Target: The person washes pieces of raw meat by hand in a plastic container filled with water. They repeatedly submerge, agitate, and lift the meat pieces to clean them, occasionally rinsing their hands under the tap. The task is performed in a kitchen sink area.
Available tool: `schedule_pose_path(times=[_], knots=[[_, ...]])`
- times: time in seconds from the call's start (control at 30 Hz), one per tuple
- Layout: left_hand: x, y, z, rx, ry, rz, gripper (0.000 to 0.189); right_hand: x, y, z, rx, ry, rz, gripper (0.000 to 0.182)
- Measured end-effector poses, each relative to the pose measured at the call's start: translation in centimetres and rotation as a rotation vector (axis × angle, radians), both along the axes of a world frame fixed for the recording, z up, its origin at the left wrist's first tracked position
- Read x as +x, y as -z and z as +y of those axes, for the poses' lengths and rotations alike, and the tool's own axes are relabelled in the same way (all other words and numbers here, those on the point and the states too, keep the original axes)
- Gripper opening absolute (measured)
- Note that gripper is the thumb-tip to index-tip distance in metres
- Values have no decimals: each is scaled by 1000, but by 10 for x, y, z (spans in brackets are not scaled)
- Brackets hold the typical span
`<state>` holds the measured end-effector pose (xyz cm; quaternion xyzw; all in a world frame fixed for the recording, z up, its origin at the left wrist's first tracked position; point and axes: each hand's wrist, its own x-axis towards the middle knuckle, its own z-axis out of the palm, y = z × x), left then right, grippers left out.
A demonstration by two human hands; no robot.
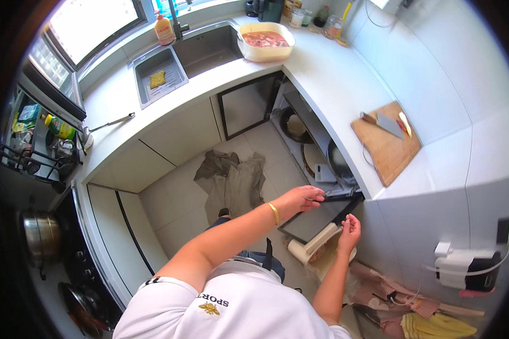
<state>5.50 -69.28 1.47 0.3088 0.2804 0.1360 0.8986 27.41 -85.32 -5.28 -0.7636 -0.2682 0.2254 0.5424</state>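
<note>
My left hand (pixel 303 199), with a gold bracelet (pixel 274 214) on its wrist, reaches over an open cabinet door (pixel 307 218) with a dark frame. Its fingers are slightly apart beside the door's top edge, and whether they touch it cannot be told. My right hand (pixel 350 235) hovers right of the door with curled fingers. No object shows in either hand. Inside the lower cabinet are a dark wok or pan (pixel 295 125), another pan (pixel 339 159) and a white device (pixel 323 173). Below my hands stands a cream bin (pixel 303 251).
A cutting board (pixel 384 154) bearing a cleaver (pixel 389 126) lies on the right counter (pixel 322 80). A white tub (pixel 265 55) of raw meat stands by the sink (pixel 208 48). Another cabinet door (pixel 250 106) hangs open. A grey cloth (pixel 237 182) covers part of the floor.
</note>
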Motion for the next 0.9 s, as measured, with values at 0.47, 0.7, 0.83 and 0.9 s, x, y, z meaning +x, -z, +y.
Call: schedule_pose_path(times=[0.47, 0.7, 0.83, 0.9], knots=[[-152, -59, 270, 46, -488, -116, 34, -116, -107, 350, 284, -289, 305, 18], [-148, -48, 392, 35, -700, -141, 34, -115, -105, 536, 346, -565, 466, 17], [-124, -50, 467, 0, -844, -121, 33, -98, -103, 643, 290, -704, 528, 17], [-108, -55, 499, -28, -921, -120, 31, -91, -100, 695, 206, -788, 533, 22]])
